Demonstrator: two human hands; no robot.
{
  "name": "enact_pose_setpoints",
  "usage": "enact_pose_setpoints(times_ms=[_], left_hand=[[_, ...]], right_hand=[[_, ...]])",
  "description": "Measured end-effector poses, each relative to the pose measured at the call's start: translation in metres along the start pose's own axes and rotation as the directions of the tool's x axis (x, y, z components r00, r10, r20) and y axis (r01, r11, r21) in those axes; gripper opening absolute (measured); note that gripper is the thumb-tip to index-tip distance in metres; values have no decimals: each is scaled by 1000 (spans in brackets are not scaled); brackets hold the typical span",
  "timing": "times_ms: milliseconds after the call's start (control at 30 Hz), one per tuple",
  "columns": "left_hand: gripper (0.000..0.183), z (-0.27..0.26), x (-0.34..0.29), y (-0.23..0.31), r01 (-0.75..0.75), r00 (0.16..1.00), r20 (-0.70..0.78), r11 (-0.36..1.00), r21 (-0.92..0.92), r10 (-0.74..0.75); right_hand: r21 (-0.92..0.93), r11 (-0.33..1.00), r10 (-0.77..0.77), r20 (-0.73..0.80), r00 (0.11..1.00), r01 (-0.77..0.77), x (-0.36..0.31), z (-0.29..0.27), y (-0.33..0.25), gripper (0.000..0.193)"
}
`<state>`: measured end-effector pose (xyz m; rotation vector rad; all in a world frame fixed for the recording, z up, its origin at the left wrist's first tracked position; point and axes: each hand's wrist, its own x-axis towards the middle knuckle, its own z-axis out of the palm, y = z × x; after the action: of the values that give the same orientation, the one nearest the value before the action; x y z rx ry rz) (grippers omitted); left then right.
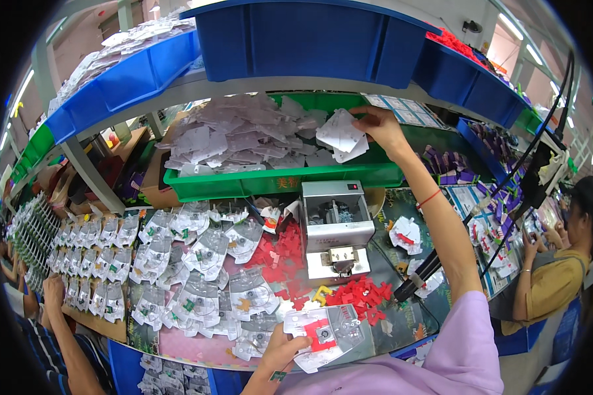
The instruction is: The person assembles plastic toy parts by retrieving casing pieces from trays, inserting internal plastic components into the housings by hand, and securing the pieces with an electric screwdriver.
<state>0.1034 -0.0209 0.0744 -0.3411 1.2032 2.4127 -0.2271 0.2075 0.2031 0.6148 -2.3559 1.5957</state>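
Observation:
My left hand (281, 350) is closed on the edge of a clear plastic housing (346, 336) above the near edge of the bench. A white plate and a red plastic piece (321, 334) lie on that housing, with my thumb against them. Reaching far out, my right hand (377, 126) pinches thin white plastic plates (340, 133) over the right part of a green bin (244, 184). A heap of similar translucent white plates (234, 135) fills the bin's left and middle.
A grey screw-feeder machine (338, 220) stands mid-bench, beside loose red pieces (359, 294). Several clear housings (204, 253) cover the left side. A black screwdriver (415, 283) hangs at the right. Blue bins (310, 43) sit overhead. Co-workers (550, 276) flank both sides.

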Motion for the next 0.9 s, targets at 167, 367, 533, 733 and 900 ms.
enact_pose_setpoints(times_ms=[167,367,533,733,900], left_hand=[[41,5,-1,-4,-6,1000,-9,1000,0,6],[42,2,0,-2,30,999,-20,999,-26,-31],[42,7,-3,1,24,999,-45,1000,-9,-24],[41,2,7,2,55,998,-25,998,-12,-55],[41,4,5,1,49,998,-28,999,-7,-49]], right_hand=[[82,972,224,-8,975,-222,13,-4,45,25],[-235,935,305,141,942,-267,24,4,84,23],[-612,774,15,272,962,161,23,19,83,25],[-655,748,140,306,942,101,18,17,62,23],[-722,690,241,296,924,51,21,38,66,36]])
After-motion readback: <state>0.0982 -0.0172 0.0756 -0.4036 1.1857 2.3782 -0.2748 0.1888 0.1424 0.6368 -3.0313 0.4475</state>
